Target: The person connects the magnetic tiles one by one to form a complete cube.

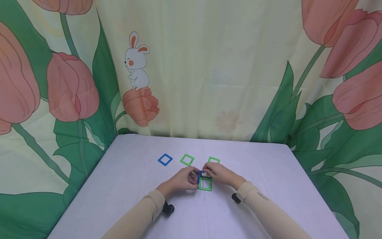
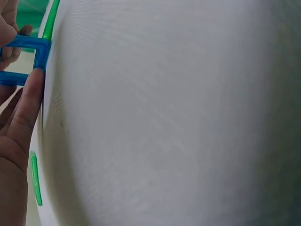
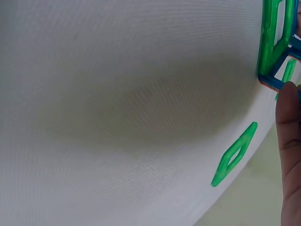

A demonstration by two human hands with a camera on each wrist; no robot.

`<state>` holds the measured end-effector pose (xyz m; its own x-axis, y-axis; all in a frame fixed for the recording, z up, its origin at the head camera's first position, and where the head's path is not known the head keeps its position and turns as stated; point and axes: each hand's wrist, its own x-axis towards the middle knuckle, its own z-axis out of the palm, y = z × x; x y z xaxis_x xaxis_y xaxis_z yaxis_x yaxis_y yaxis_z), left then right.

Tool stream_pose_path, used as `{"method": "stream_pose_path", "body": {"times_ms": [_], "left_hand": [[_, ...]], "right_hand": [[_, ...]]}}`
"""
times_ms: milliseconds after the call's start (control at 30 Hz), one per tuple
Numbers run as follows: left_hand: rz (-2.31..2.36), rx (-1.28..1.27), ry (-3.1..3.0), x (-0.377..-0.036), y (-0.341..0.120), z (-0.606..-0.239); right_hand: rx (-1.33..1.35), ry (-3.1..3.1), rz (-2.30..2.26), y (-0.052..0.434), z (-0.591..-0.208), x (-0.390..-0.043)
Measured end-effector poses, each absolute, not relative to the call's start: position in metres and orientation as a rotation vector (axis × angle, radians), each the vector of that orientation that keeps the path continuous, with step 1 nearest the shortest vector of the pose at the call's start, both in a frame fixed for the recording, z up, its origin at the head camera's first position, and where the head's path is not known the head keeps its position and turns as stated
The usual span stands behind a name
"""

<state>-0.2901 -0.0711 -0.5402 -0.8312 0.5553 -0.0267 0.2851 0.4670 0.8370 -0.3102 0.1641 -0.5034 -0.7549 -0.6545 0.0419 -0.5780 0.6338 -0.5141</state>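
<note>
A green square magnetic tile (image 1: 205, 189) lies flat on the table near its middle. My left hand (image 1: 185, 179) holds a blue square tile (image 1: 199, 178) upright along the green tile's left edge. At the back edge, my right hand (image 1: 219, 173) pinches another blue square tile (image 3: 271, 83), which stands up beside the green one. The left wrist view shows a fingertip against a blue frame (image 2: 42, 52), with fingers of the other hand behind it. Fingers partly hide both blue tiles.
Behind the hands lie a blue square tile (image 1: 165, 159), a green one (image 1: 187, 160) and another green one (image 1: 214, 158), partly covered by my right hand. A white cloth covers the table (image 1: 253, 159). A tulip-print curtain (image 1: 191, 66) hangs at the table's far edge.
</note>
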Motion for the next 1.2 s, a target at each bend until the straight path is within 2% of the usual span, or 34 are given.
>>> {"method": "stream_pose_path", "body": {"times_ms": [667,1000,1200], "left_hand": [[1.237,0.670,2.391,-0.313,-0.065,-0.543],[1.266,0.685,2.388,-0.312,-0.063,-0.542],[1.263,0.660,2.390,-0.310,-0.062,-0.540]], "right_hand": [[-0.999,2.706,-0.853,0.167,-0.508,-0.314],[-0.593,2.983,-0.747,0.172,-0.513,-0.319],[-0.518,3.037,-0.533,0.179,-0.521,-0.322]]}}
